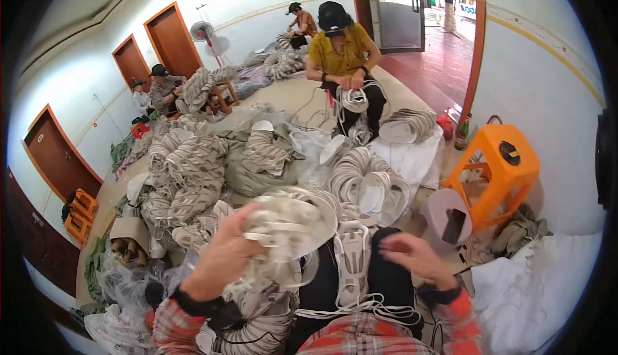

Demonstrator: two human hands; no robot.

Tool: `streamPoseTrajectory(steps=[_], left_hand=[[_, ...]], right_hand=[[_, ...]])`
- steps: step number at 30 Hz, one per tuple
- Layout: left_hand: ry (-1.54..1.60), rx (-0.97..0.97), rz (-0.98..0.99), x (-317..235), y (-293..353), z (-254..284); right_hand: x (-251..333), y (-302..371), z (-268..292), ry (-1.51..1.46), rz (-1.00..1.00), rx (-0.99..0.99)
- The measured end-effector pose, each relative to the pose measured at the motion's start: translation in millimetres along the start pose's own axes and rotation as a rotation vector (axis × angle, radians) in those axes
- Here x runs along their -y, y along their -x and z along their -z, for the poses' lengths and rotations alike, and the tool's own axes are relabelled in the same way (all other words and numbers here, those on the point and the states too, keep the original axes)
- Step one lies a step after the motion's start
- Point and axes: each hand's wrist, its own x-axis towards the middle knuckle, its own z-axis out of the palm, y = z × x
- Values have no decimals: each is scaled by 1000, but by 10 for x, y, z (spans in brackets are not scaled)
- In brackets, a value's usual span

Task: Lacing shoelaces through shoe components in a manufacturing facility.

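Observation:
My left hand is closed round a bundle of cream shoelaces, slightly blurred and held up left of my lap. Behind the bundle shows the pale rounded face of a stack of shoe uppers. A grey-and-cream shoe upper lies lengthwise between my dark-trousered legs. Long white laces trail across my lap at its near end. Right of that upper, my right hand hangs in the air with fingers loosely bent and apart, holding nothing that I can see.
Stacked shoe uppers pile up on the left, with another stack ahead. A seated person in a mustard shirt handles an upper; others work farther back. On the right stand an orange stool and a pale bin bearing a phone.

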Motion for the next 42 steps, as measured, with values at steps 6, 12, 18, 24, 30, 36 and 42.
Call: streamPoseTrajectory(steps=[6, 12, 18, 24, 30, 36, 42], left_hand=[[-42, -123, 51, 580, 28, -57], [57, -48, 64, 911, 100, 238], [581, -361, -71, 1080, 211, 519], [115, -1020, -347, 1190, 663, 929], [200, -1138, -325, 1139, 1359, 903], [275, -1339, 2, 1819, 1537, 1297], [621, -1400, -417, 2281, 2719, 2861]], right_hand=[[626, -501, -1200, -96, 170, 185], [350, -524, -901, -513, -50, 170], [610, -232, -655, -961, -46, 64], [644, 185, 54, 146, 115, -582], [256, 902, 1044, 364, 272, -899], [-1125, 2168, 2929, -173, 35, -1435], [-727, 2117, 3010, -18, 168, -1444]])
